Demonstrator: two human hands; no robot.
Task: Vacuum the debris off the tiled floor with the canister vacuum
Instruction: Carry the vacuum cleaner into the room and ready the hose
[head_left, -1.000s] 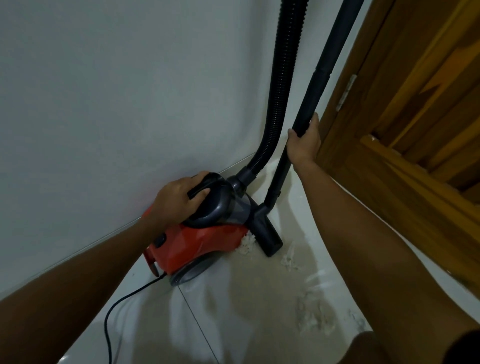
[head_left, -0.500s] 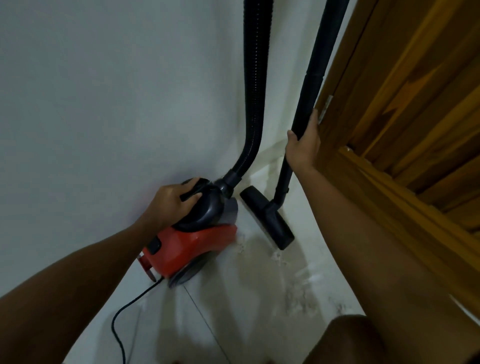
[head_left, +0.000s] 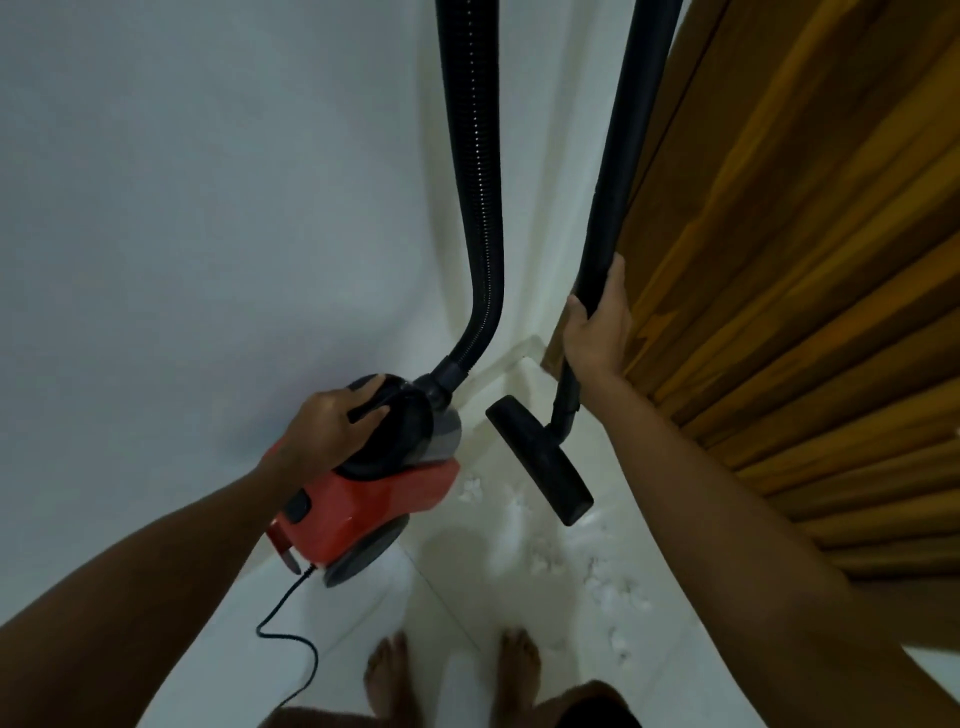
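A red and black canister vacuum (head_left: 371, 504) sits against the white wall, its front raised. My left hand (head_left: 332, 428) grips the black carry handle on top of it. A ribbed black hose (head_left: 475, 182) rises from its front. My right hand (head_left: 597, 325) holds the black wand (head_left: 621, 156) upright beside the wooden door. The floor nozzle (head_left: 540, 460) hangs at the wand's lower end, over the white tiled floor (head_left: 467, 561). White fluffy debris (head_left: 615, 592) lies scattered on the tiles below and right of the nozzle.
A white wall (head_left: 182, 208) fills the left side. A wooden door (head_left: 810, 260) stands close on the right. The black power cord (head_left: 291, 634) trails from the vacuum's rear across the floor. My bare feet (head_left: 452, 670) stand at the bottom.
The view has tilted down, so my feet now show. The nozzle has come away from the vacuum's front to the right. Both hands keep their grips.
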